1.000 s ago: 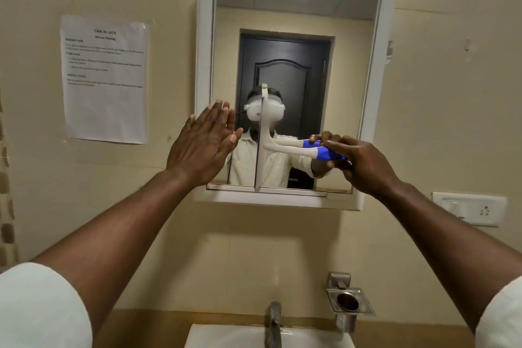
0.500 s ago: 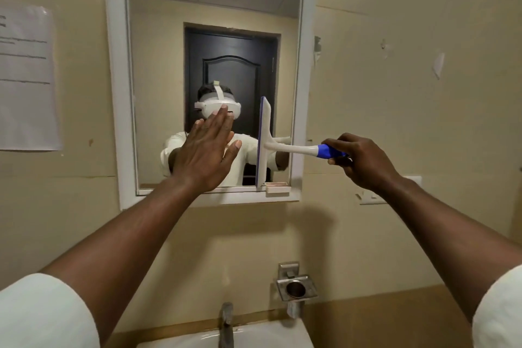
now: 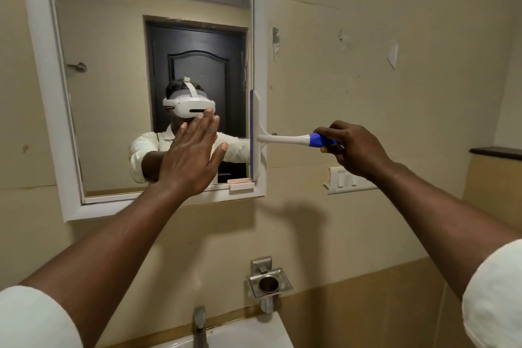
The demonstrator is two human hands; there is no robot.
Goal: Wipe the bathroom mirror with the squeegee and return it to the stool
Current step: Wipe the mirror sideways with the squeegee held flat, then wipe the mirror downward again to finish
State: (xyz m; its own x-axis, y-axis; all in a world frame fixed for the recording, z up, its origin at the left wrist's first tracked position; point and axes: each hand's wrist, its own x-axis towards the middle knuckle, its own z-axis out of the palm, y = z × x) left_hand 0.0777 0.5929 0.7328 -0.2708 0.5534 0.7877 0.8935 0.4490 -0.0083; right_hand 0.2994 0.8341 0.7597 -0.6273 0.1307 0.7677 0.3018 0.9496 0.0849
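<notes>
The white-framed bathroom mirror (image 3: 113, 93) hangs on the beige wall at upper left. My right hand (image 3: 351, 148) is closed around the blue grip of the white squeegee (image 3: 285, 139). Its blade stands upright at the mirror's right edge, against the glass and frame. My left hand (image 3: 192, 158) is flat with fingers spread, palm on or just in front of the lower middle of the glass. The stool is out of view.
A white sink (image 3: 248, 333) with a metal tap (image 3: 200, 325) sits below. A steel cup holder (image 3: 268, 282) is fixed to the wall above it. A white switch plate (image 3: 343, 181) is right of the mirror, and a dark ledge (image 3: 497, 152) at far right.
My right hand has drawn the squeegee rightward across the glass from the middle to the right frame edge. The camera has turned right, shifting the mirror leftward. My left hand stays raised and flat.
</notes>
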